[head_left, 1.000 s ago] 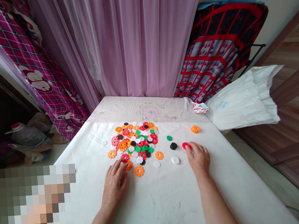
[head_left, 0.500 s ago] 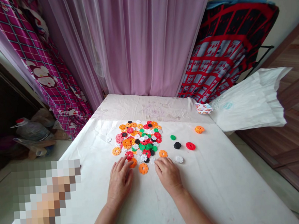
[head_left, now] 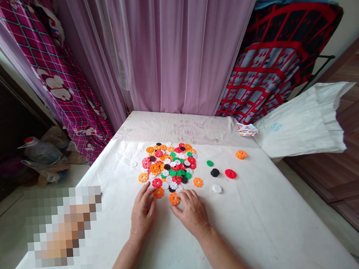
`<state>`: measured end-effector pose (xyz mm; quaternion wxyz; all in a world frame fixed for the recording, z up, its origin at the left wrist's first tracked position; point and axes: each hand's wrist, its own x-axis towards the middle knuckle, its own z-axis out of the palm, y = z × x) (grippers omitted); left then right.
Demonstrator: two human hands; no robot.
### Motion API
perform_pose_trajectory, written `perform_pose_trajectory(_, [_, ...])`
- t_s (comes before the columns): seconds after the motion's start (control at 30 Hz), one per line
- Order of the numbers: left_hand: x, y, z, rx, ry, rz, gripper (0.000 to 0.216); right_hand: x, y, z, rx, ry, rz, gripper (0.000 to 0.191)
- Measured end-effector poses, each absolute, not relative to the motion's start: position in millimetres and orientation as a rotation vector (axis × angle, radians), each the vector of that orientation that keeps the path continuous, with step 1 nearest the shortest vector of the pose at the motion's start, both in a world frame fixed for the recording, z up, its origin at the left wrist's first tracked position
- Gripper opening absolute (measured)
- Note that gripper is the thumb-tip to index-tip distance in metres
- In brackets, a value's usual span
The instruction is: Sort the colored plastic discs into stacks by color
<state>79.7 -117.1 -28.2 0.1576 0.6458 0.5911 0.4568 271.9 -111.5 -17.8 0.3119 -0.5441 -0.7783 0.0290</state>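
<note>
A heap of notched plastic discs (head_left: 169,168) in orange, red, green, black and white lies on the white-covered table (head_left: 253,227). My right hand (head_left: 192,211) is at the heap's near edge, its fingertips by the right rim of an orange disc (head_left: 174,198) and its thumb lower down, apart from the fingers. That disc looks flat on the cloth. To the left, my left hand (head_left: 142,213) rests with fingers loosely stretched, the tips beside another orange disc (head_left: 158,193). Nothing shows in its grasp.
Right of the heap lie separate green (head_left: 210,163), black (head_left: 214,172), red (head_left: 230,173), white (head_left: 217,189) and orange discs (head_left: 241,154); some look stacked. A white bag (head_left: 304,121) hangs at the table's right edge. A pixelated patch (head_left: 66,228) covers the left side.
My right hand has moved left from the white discs to the near orange disc, its thumb now visible. The left hand stays about where it was. The whole view has shifted slightly.
</note>
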Motion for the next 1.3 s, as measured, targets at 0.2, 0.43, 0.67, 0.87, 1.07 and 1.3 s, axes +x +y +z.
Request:
perform_pose_trajectory(0.2, [81, -117, -26, 1.855, 1.691, 1.271, 0.031, 261, -110, -20, -1.527, -1.968, 0.154, 0.024])
perform_pose_trajectory(0.43, [81, -116, -27, 1.911, 1.679, 1.281, 0.031, 282, -113, -23, -1.553, -1.853, 0.1, 0.028])
perform_pose_trajectory(0.67, [82, -116, -23, 1.925, 1.698, 1.239, 0.031, 333, -75, -14, -1.746, -1.788, -0.224, 0.027])
perform_pose_trajectory(0.87, [82, -116, -21, 1.882, 1.696, 1.247, 0.031, 337, -67, -13, -1.838, -1.872, -0.269, 0.028])
perform_pose_trajectory(1.07, [82, -117, -22, 1.71, 1.685, 1.309, 0.031, 339, -71, -8, -1.827, -1.897, -0.255, 0.024])
perform_pose_trajectory(1.3, [58, -108, -15, 1.228, 1.811, 1.509, 0.03, 295, -92, -3, -1.484, -2.023, -0.022, 0.011])
